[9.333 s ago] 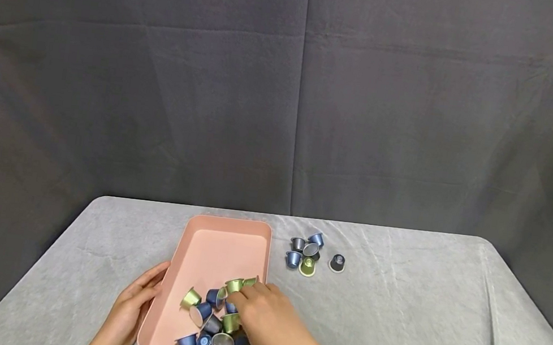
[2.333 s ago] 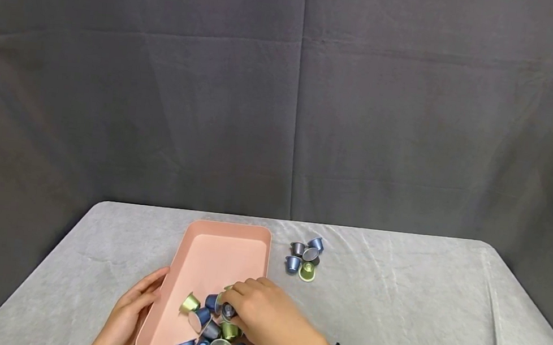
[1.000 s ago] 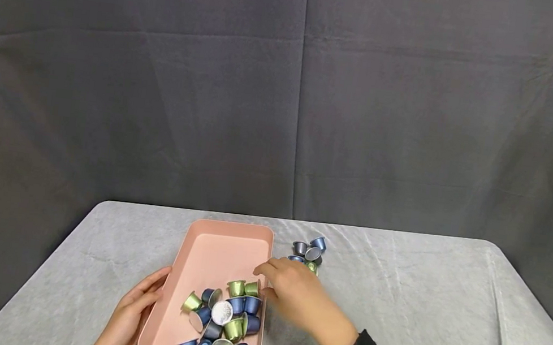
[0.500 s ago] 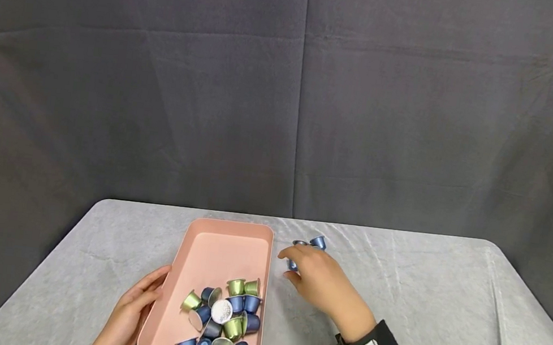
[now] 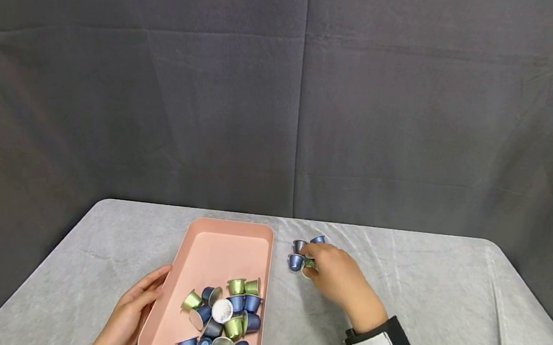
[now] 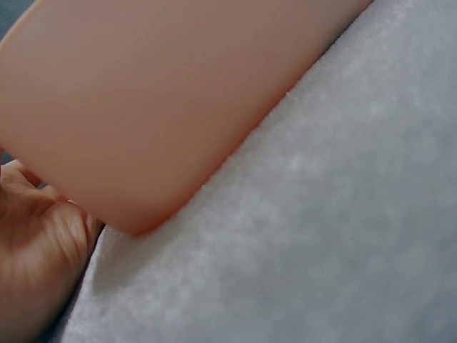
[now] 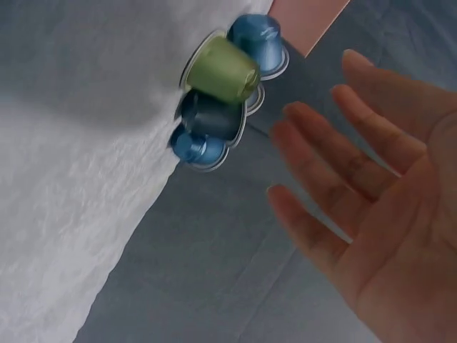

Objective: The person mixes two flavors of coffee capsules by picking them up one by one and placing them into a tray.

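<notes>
My left hand (image 5: 130, 307) rests along the left wall of a pink tray (image 5: 226, 255), fingers fairly straight against its outside. In the left wrist view the tray's outer wall (image 6: 164, 107) fills much of the frame. My right hand (image 5: 341, 276) is over a small cluster of coffee capsules right of the tray, thumb and fingers around a green capsule (image 5: 311, 263). The right wrist view shows its fingers spread, apart from the green capsule (image 7: 223, 70). Beside it are a blue capsule (image 5: 295, 262), a grey capsule (image 5: 299, 246) and another blue capsule (image 5: 318, 239). The hand hides the dark, silver-lidded one.
Several green, blue and dark capsules lie in the tray's near half, among them a white-lidded capsule (image 5: 222, 311). A light grey cloth (image 5: 420, 303) covers the table. Behind its far edge hangs a dark grey curtain (image 5: 389, 123).
The lone dark capsule right of the cluster was taken up and brought over the tray. My right hand has since moved right, from tray to cluster. The left hand has stayed at the tray.
</notes>
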Available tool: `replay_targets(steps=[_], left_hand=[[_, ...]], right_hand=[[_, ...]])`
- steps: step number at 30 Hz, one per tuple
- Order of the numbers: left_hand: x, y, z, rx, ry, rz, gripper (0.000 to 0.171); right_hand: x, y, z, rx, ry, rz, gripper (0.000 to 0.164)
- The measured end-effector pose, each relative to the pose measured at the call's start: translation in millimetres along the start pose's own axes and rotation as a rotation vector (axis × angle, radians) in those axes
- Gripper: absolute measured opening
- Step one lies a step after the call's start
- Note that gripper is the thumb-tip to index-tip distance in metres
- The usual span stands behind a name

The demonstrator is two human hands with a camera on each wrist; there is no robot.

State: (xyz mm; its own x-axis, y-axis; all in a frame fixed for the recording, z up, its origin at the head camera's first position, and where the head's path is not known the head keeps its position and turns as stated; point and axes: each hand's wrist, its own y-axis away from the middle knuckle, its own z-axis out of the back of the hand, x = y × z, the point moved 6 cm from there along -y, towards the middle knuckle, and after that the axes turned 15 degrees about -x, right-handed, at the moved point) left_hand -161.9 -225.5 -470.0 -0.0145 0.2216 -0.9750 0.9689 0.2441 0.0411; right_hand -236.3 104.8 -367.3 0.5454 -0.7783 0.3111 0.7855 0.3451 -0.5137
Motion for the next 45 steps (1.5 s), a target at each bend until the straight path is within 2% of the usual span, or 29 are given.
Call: replay_targets(steps=[7, 14, 24, 31, 45], left_hand=[[-0.2, -0.4, -1.7, 0.014, 0.010, -0.006, 0.051], [-0.4, 0.8, -1.4, -0.004, -0.013, 0.049, 0.057], [-0.6, -0.4, 0.8, 0.008, -0.010, 0.038, 0.057], [0.4, -0.6, 1.0, 0.019, -0.005, 0.025, 0.057], [0.5, 0.5, 0.9, 0.026, 0.007, 0.020, 0.058]], right_hand=[[-15, 4, 6, 0.037, 0.032, -0.068, 0.026], [-24, 5, 8, 0.075, 0.040, -0.108, 0.028], [-22, 5, -7, 0.096, 0.003, -0.082, 0.030], [-18, 7, -11, 0.082, 0.022, -0.047, 0.029], [-13, 12, -22, 0.051, 0.075, -0.043, 0.029]])
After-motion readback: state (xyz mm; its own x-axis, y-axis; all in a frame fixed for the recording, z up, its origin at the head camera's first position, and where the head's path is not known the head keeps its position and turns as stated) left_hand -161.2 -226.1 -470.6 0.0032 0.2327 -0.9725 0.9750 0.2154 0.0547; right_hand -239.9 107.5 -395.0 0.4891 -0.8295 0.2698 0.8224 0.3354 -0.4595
